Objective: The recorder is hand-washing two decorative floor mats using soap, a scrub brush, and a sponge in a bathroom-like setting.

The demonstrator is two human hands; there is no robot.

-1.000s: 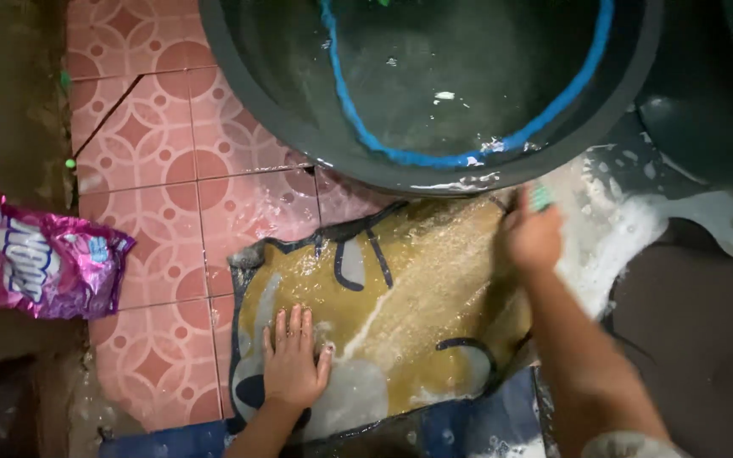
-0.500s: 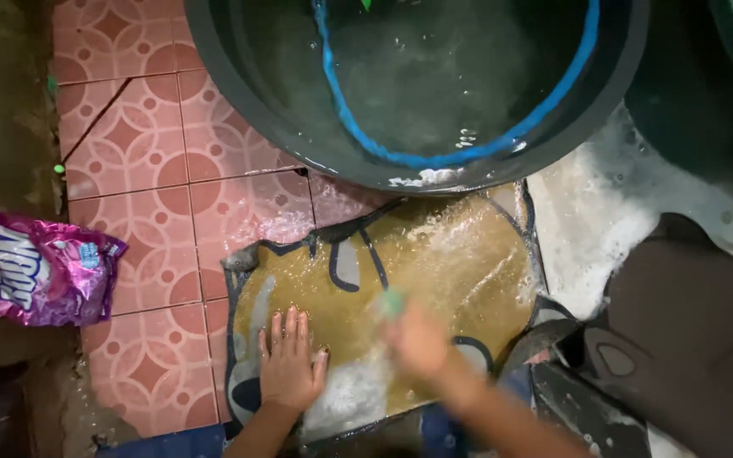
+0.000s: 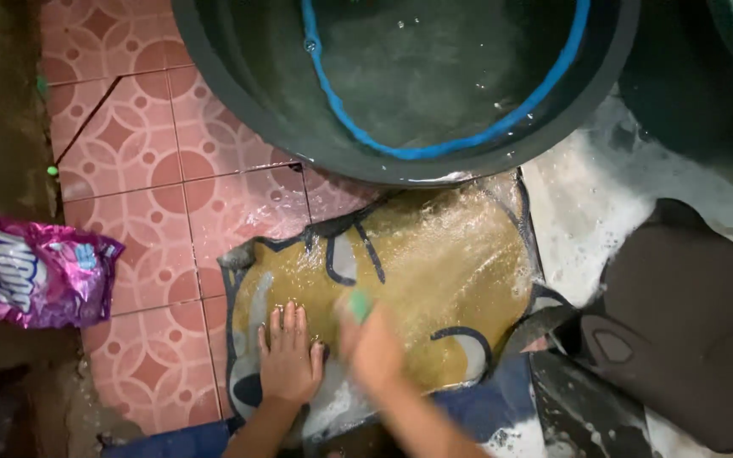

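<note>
Left hand [image 3: 288, 363] lies flat, palm down, on the wet mat [image 3: 434, 271], near the mat's lower left part. Fingers straight, close together, pointing away from the person toward the basin; thumb angled out to the right. Left forearm enters from the bottom edge, running up and slightly right to the wrist.

Right hand [image 3: 373, 343] is just right of the left hand, almost touching it, also over the mat. It is motion-blurred. Fingers look curled around a small green brush [image 3: 358, 305] whose end sticks out above the knuckles; exact finger positions cannot be told because of blur. Right forearm comes in from bottom centre-right, slanting up and left.

The mat is yellow-brown with dark blue outlines and pale patches, spread flat on the floor, soapy and shiny with water. Its top edge lies right up against the big dark basin [image 3: 239, 93], which holds water and has a blue ring [image 3: 434, 148] inside. The mat's left part rests on pink patterned tiles [image 3: 154, 195]; its lower edge overlaps a blue cloth [image 3: 485, 403].

White foam [image 3: 587, 220] covers the floor to the right of the mat. A dark brown mat [image 3: 680, 314] lies further right. A purple detergent bag [image 3: 31, 276] sits on the floor well left of the hands.
</note>
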